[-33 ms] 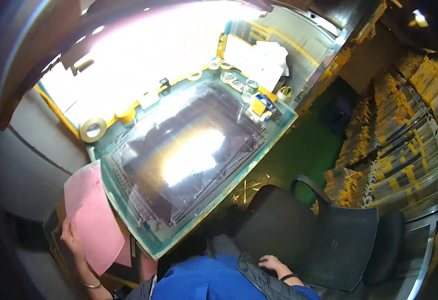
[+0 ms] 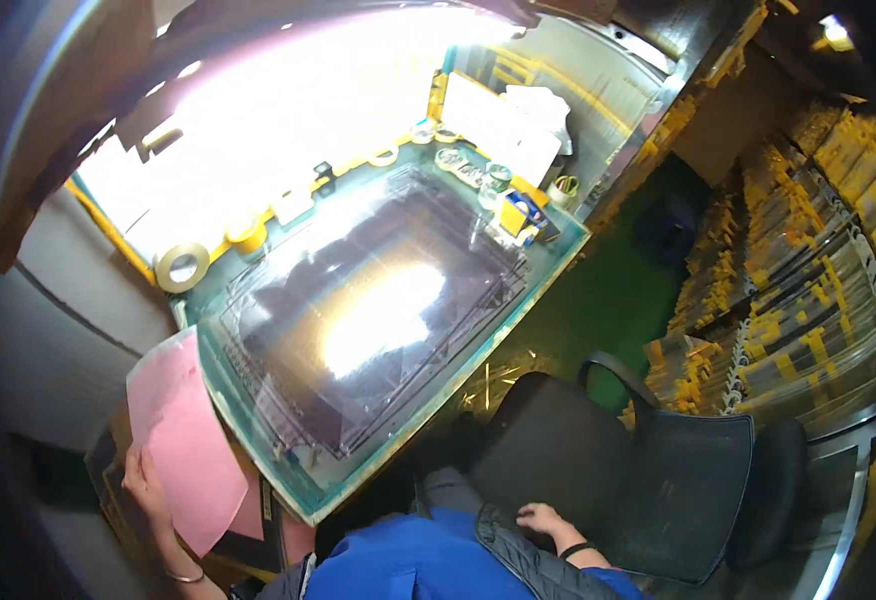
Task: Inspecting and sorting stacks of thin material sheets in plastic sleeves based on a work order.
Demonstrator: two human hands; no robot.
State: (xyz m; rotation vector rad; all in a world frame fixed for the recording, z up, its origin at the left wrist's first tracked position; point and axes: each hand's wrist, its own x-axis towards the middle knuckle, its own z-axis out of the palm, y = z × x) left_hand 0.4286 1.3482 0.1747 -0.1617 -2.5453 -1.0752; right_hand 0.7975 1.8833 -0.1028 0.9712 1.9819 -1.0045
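My left hand [image 2: 146,484] grips the left edge of a pink sheet [image 2: 186,440], which hangs tilted beside the left end of a green-edged work table [image 2: 258,452]. Some of its fingers are behind the sheet. My right hand [image 2: 542,520] hangs low near my side, in front of a black office chair [image 2: 556,440]. Its fingers are loosely bent and partly apart, with nothing visible in them. On the table lies a large dark, glossy film sheet [image 2: 303,375] with a bright reflection of light.
Tape rolls [image 2: 180,267] stand along the table's back edge. A blue and yellow box [image 2: 520,216] sits at the right corner beside a clear jar [image 2: 495,180]. Racks of hanging sheets with yellow tape [image 2: 808,300] fill the right side. More pink material lies below the left hand's sheet.
The view has shifted very slightly. Both hands and the pink sheet keep nearly the same place.
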